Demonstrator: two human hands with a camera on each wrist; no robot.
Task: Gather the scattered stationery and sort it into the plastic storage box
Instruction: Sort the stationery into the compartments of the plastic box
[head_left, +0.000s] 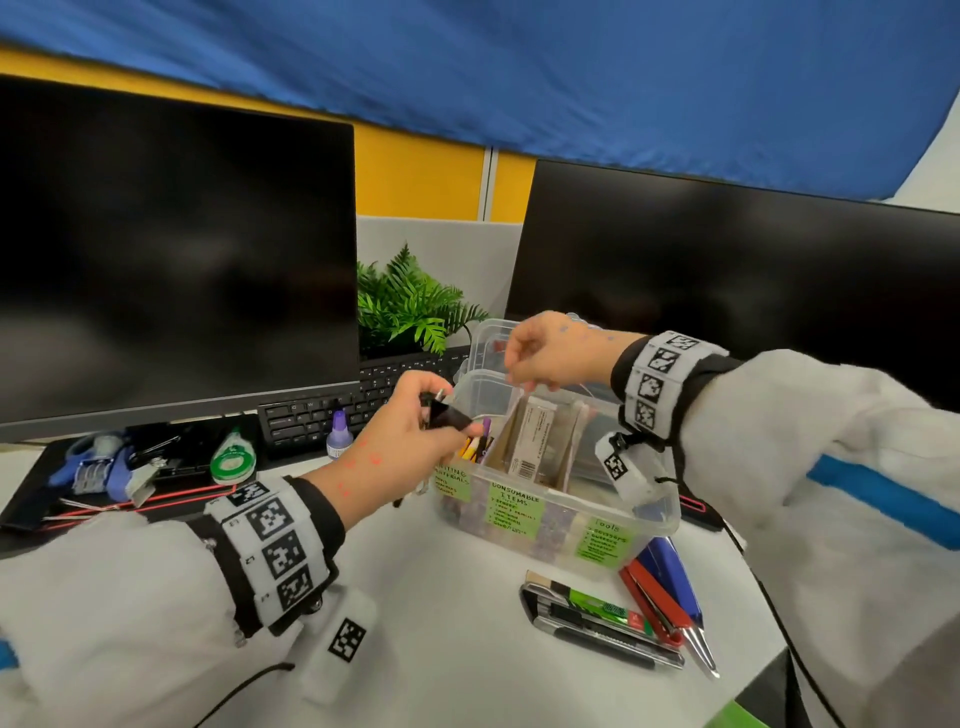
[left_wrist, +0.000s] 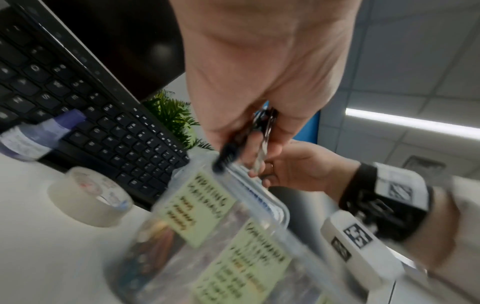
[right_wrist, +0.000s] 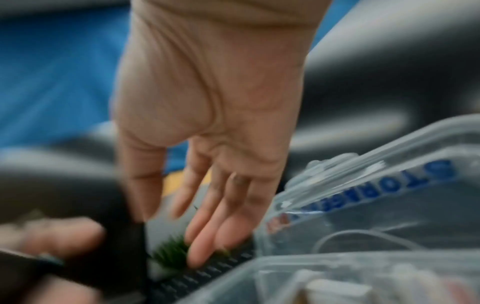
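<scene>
The left hand (head_left: 410, 441) pinched a black binder clip (head_left: 445, 414) just above the left end of the plastic box (head_left: 550, 512), while the right hand (head_left: 550, 351) hung over the far rim, fingers loose and seemingly empty, though its own view was blurred. Released there, the clip could drop among the pens (head_left: 475, 446) instead of the tools section. A utility knife (head_left: 597, 616), scissors (head_left: 670, 597) and tape roll (left_wrist: 91, 197) lay outside; nothing blocked the opening.

Two dark monitors, one (head_left: 171, 249) at left and one (head_left: 743, 270) at right, fill the middle of the frame. A green fern (head_left: 410, 301) sits between them, behind a black keyboard (head_left: 358, 400) on the white desk (head_left: 441, 623).
</scene>
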